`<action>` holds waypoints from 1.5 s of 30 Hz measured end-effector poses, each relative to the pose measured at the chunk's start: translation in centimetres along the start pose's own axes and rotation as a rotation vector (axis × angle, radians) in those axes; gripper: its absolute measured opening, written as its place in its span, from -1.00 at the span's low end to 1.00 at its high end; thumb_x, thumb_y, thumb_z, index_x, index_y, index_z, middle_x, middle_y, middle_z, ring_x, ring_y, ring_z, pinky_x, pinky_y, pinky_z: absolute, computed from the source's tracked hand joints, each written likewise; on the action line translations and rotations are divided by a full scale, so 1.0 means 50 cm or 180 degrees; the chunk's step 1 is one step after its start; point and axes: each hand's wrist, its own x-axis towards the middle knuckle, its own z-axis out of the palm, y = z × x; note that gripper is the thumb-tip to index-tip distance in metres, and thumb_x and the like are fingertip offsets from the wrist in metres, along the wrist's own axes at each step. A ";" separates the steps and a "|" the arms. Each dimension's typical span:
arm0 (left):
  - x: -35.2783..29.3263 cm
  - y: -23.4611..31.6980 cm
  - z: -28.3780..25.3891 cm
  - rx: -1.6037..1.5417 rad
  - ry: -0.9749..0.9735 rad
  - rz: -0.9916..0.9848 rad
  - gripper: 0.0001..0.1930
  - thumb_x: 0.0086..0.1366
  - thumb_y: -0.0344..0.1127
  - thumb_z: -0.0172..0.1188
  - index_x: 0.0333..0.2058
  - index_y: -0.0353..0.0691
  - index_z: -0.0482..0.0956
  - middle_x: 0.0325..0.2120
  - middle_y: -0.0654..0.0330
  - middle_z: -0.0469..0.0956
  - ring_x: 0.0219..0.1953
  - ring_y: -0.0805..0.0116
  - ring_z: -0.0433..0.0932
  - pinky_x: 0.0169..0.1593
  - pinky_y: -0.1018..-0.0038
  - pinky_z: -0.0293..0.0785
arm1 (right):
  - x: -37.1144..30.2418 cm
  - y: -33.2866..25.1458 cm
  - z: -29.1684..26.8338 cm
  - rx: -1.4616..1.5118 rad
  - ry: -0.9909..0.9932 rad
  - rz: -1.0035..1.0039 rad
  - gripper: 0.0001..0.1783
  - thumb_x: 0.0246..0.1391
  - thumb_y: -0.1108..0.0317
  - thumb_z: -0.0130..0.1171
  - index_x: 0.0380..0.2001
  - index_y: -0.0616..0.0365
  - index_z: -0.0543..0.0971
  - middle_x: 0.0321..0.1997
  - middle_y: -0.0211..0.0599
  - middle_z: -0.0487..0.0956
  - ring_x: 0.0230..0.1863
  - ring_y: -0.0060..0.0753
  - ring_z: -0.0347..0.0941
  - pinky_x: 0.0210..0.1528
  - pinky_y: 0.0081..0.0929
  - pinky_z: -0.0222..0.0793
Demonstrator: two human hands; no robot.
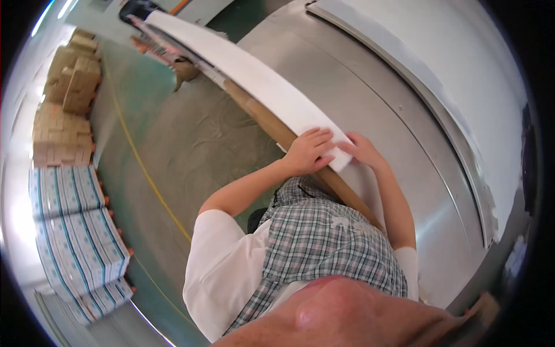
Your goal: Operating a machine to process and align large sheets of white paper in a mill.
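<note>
A long white strip (248, 66), smooth on top, runs along the left edge of the metal table from the far end toward my body. It looks like sheet material or a folded stack; I cannot tell which. My left hand (309, 151) lies over its near end, fingers curled across the top and thumb by the end edge. From the other side, my right hand (361, 150) grips the corner of that same end, its thumb hidden in part. Both hands are close together in front of my checked apron (324, 243).
The metal table (347, 75) has a brown edge (260, 118) beside my apron. A large white sheet-covered surface (457, 75) rises at the right. Brown cartons (63, 136) and white-and-blue packs (81, 231) are stacked at the left, beyond a yellow floor line (141, 165). Machine parts (165, 52) stand at the far left.
</note>
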 end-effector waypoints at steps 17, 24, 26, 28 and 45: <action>0.533 -0.659 -0.040 -0.0571 -0.0045 -0.1040 -0.74 0.13 -0.15 0.10 -0.27 -0.15 0.56 -0.45 0.12 0.57 -0.41 0.33 0.55 -0.32 0.48 0.42 | 0.080 0.152 -0.130 -0.1841 0.4303 0.0141 -0.85 0.04 0.31 -0.02 -0.38 0.14 0.45 -0.39 -0.23 0.48 -0.40 -0.17 0.42 -0.36 -0.34 0.33; 0.802 -0.907 0.095 -0.0152 0.1125 -0.1238 -0.73 0.07 -0.14 0.08 -0.36 -0.17 0.59 -0.50 0.13 0.57 -0.38 0.26 0.56 -0.25 0.43 0.42 | 0.109 0.117 -0.109 -0.2004 0.4389 0.0514 -0.92 0.02 0.37 0.00 -0.41 0.12 0.41 -0.46 -0.28 0.45 -0.49 -0.22 0.39 -0.46 -0.36 0.30; 0.845 -0.919 0.132 -0.0954 0.1370 -0.1716 -0.72 0.07 -0.14 0.05 -0.36 -0.17 0.59 -0.48 0.10 0.57 -0.34 0.25 0.55 -0.24 0.42 0.41 | 0.106 0.117 -0.112 -0.2111 0.4442 0.0465 -0.93 0.00 0.41 0.01 -0.41 0.13 0.41 -0.48 -0.29 0.44 -0.53 -0.25 0.38 -0.50 -0.39 0.29; 0.881 -0.965 0.172 -0.1265 0.1291 -0.1915 -0.73 0.09 -0.17 0.02 -0.39 -0.22 0.58 -0.49 0.13 0.57 -0.37 0.30 0.53 -0.27 0.44 0.39 | 0.111 0.114 -0.113 -0.1990 0.4399 0.0584 -0.94 -0.01 0.43 0.01 -0.42 0.16 0.40 -0.51 -0.29 0.42 -0.56 -0.27 0.36 -0.55 -0.42 0.28; 0.902 -1.012 0.155 -0.2884 0.0554 -0.2026 -0.76 0.09 -0.23 0.04 -0.43 -0.30 0.55 -0.53 0.26 0.50 -0.44 0.49 0.41 -0.34 0.57 0.30 | 0.127 0.101 -0.126 -0.2104 0.4445 0.0534 -0.96 -0.05 0.50 0.01 -0.45 0.19 0.40 -0.58 -0.25 0.36 -0.62 -0.28 0.31 -0.58 -0.44 0.25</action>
